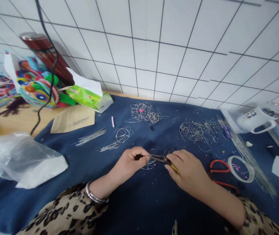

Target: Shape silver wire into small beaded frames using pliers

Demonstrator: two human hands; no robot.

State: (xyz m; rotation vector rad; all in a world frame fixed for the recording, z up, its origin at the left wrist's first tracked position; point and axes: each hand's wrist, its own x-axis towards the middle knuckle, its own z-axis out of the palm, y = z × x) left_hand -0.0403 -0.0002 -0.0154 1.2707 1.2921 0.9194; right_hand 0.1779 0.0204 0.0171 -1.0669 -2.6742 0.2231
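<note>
Near the middle of the dark blue cloth, my left hand (136, 160) pinches a small wire piece (149, 164), bent round and dotted with pink. Wrapped around a pair of pliers (162, 159) with yellow on the handle, my right hand (184, 168) points their narrow jaws left. The jaw tips meet the wire right at my left fingertips. Just beyond my hands lie a round wire form (124, 134) and a bundle of short wires (109, 146). What exactly the jaws grip is too small to make out.
Tangled wire (200, 130) lies at right, with another wire heap (145, 113) at the back. Red-handled scissors (219, 166), a clear ring (241, 168) around pink bits, and long wires (254, 163) are on the right. A plastic bag (19, 156) sits left; a white mug (259, 119) stands back right.
</note>
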